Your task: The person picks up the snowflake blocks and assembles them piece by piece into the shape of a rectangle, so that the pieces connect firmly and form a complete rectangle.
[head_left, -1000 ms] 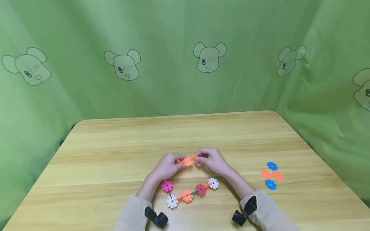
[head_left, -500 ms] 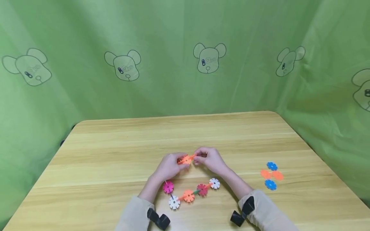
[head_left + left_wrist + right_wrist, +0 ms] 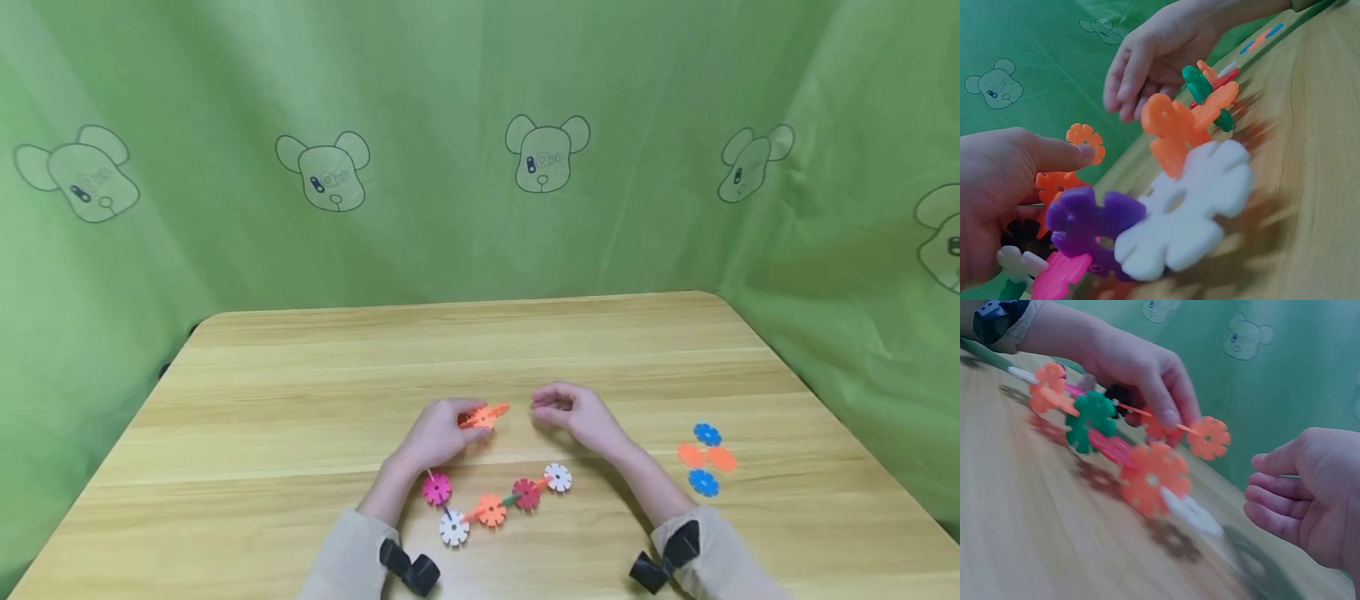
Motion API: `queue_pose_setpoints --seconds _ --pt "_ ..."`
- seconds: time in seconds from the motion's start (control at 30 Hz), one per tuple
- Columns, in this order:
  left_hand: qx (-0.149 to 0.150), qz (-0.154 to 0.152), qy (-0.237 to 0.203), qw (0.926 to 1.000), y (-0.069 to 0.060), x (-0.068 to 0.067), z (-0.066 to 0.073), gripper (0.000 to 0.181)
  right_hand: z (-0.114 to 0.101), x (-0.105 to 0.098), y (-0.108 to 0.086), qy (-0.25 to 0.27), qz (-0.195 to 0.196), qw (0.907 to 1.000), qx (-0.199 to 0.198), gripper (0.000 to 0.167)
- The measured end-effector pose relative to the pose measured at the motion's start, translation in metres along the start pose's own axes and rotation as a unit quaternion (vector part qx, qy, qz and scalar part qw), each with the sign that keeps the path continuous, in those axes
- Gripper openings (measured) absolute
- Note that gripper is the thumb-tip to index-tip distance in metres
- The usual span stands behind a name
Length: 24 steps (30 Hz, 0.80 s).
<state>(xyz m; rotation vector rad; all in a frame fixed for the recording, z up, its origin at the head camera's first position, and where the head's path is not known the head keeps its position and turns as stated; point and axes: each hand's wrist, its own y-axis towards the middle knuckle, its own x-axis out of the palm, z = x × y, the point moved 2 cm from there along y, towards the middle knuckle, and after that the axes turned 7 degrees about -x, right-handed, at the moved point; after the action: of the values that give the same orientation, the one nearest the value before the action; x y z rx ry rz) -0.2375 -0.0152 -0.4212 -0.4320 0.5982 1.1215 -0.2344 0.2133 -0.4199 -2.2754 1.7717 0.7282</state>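
Left hand (image 3: pixel 437 435) pinches the disc chain (image 3: pixel 492 510) at its orange end, over the table (image 3: pixel 300 375); the remainder curves round to a white disc (image 3: pixel 557 477). Right hand (image 3: pixel 581 417) is free, fingers loosely bent, apart from it. Two blue discs (image 3: pixel 703 482) and two orange discs (image 3: pixel 722 459) lie at far right.

Evenly bright in the head view, with faint glare low on the table (image 3: pixel 495 575); dimmer, bluish, softly blurred in the 2 wrist views, with shadows beneath the discs (image 3: pixel 1167 466).
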Motion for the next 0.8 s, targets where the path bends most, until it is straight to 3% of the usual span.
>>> queue_pose_setpoints --seconds 0.37,0.57,0.8 --pt "-0.004 0.001 -0.002 1.0000 -0.002 -0.001 0.002 0.047 0.017 -0.067 -0.043 -0.029 0.087 0.9948 0.044 0.045" --pt "-0.003 0.004 0.000 1.0000 -0.003 -0.003 0.002 0.047 0.035 -0.102 -0.063 -0.056 0.143 0.9870 0.047 0.049" --pt "-0.011 -0.001 -0.005 0.9999 -0.002 -0.001 0.001 0.048 0.057 -0.141 -0.093 -0.087 0.172 0.9765 0.096 0.058"
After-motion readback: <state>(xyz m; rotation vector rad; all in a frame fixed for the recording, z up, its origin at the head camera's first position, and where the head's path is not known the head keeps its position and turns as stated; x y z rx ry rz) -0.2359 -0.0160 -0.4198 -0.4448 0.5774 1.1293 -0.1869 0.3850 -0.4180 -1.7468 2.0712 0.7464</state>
